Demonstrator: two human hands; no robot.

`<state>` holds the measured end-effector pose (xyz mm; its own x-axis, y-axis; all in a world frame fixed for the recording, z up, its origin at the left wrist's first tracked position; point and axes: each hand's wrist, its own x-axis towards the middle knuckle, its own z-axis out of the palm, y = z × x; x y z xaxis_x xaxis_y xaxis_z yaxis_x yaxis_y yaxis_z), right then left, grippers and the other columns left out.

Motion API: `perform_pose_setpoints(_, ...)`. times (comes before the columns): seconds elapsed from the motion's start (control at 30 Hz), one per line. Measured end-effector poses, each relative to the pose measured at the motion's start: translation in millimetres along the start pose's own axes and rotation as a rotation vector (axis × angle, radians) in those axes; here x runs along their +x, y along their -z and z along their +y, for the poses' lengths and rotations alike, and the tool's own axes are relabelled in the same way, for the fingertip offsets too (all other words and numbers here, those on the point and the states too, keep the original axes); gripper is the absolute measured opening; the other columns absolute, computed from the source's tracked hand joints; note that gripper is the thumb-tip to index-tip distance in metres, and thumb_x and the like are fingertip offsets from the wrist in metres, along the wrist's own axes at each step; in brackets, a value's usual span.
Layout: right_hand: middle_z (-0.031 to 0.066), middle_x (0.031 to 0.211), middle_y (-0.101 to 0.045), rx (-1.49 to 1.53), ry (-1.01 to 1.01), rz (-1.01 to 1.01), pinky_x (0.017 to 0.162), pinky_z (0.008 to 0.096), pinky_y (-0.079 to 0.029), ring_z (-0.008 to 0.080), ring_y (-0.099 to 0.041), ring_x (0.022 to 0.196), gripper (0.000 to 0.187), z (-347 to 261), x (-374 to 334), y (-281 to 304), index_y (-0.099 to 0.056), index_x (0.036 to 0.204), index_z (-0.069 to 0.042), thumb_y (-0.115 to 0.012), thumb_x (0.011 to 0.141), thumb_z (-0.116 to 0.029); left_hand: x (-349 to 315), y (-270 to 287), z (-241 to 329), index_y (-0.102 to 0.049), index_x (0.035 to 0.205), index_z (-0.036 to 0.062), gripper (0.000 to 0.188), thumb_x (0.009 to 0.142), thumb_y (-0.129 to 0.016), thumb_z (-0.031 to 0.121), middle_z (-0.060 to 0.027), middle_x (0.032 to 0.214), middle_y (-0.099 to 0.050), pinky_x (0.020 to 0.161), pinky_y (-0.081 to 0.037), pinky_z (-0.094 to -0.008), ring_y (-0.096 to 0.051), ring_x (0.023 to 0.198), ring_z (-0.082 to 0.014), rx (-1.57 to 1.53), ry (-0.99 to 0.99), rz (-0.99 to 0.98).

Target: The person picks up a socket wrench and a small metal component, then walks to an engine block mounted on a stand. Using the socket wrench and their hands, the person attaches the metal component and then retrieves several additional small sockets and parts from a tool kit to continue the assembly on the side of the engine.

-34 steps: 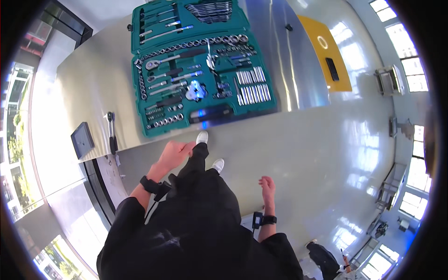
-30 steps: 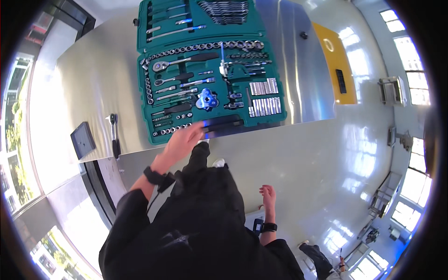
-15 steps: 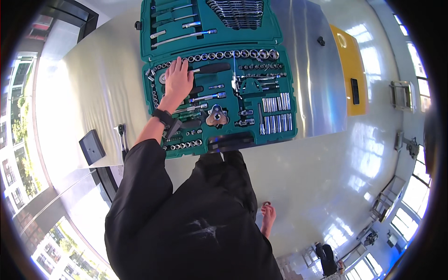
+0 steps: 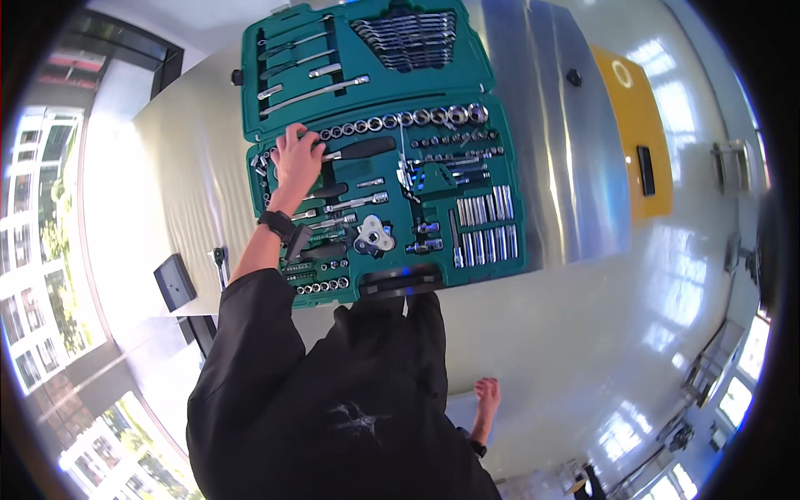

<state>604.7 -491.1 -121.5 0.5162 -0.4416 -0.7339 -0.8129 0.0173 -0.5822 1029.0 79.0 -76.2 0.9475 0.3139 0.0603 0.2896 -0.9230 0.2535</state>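
Observation:
An open green tool case (image 4: 500, 179) full of sockets, ratchets and wrenches lies on a metal table (image 4: 200, 192). My left hand (image 4: 297, 158) reaches over the case's lower tray, fingers resting on the head end of a large black-handled ratchet (image 4: 362, 149) in the left part. Whether the fingers close around it I cannot tell. A black watch sits on that wrist. My right hand (image 4: 486, 397) hangs by my side below the table, fingers loosely apart, holding nothing.
A small dark box (image 4: 174, 282) and a ratchet (image 4: 220, 260) lie on the table left of the case. A yellow panel (image 4: 637, 142) lies beyond the table's right end. The shiny floor spreads to the right; windows line the left edge.
My left hand rose from below the table edge onto the case, then slid left and up toward the ratchet's head. My view moved closer over the case. The right hand stayed down.

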Motion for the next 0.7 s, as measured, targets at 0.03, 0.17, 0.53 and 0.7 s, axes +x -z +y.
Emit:
perform_pose_setpoints(0.03, 0.0058, 0.091, -0.070, 0.027, -0.002, 0.024, 0.069, 0.0247, -0.047, 0.0132, -0.066, 0.081, 0.021, 2, -12, 1, -0.064, 0.108, -0.004, -0.056, 0.099, -0.022, 2, 1, -3, -0.069, 0.110, 0.0125, 0.027, 0.086, -0.071, 0.025, -0.0031, 0.125, -0.049, 0.095, -0.037, -0.0496, -0.046, 0.116, -0.0296, -0.009, -0.021, -0.006)
perform_pose_setpoints(0.17, 0.0038, 0.093, -0.070, 0.088, -0.027, 0.160, 0.073, 0.0270, -0.047, 0.0121, -0.064, 0.082, 0.021, 31, -64, -25, -0.065, 0.108, -0.007, -0.055, 0.099, -0.023, 14, 8, -15, -0.070, 0.104, 0.0119, 0.026, 0.082, -0.076, 0.024, -0.0009, 0.122, -0.051, 0.091, -0.039, -0.0461, -0.048, 0.114, -0.0279, -0.028, -0.127, -0.051)
perform_pose_setpoints(0.53, 0.0039, 0.091, -0.069, 0.375, -0.052, 0.303, 0.070, 0.0262, -0.049, 0.0123, -0.064, 0.081, 0.020, 218, -277, -219, -0.064, 0.108, -0.005, -0.058, 0.099, -0.022, -61, 85, -10, -0.053, 0.097, 0.0033, 0.015, 0.093, -0.066, 0.010, -0.0023, 0.071, -0.061, 0.061, -0.048, -0.0253, -0.061, 0.063, -0.0092, -1.083, -0.421, -0.495)
perform_pose_setpoints(0.7, 0.0073, 0.091, -0.070, 0.451, -0.076, 0.644, 0.078, 0.0292, -0.053, 0.0148, -0.066, 0.086, 0.023, 245, -361, -308, -0.065, 0.105, 0.001, -0.058, 0.098, -0.020, -221, 101, 29, -0.047, 0.105, 0.0044, 0.019, 0.095, -0.063, 0.007, -0.0011, 0.069, -0.052, 0.050, -0.043, -0.0246, -0.055, 0.054, -0.0083, -0.902, -0.711, -1.259)
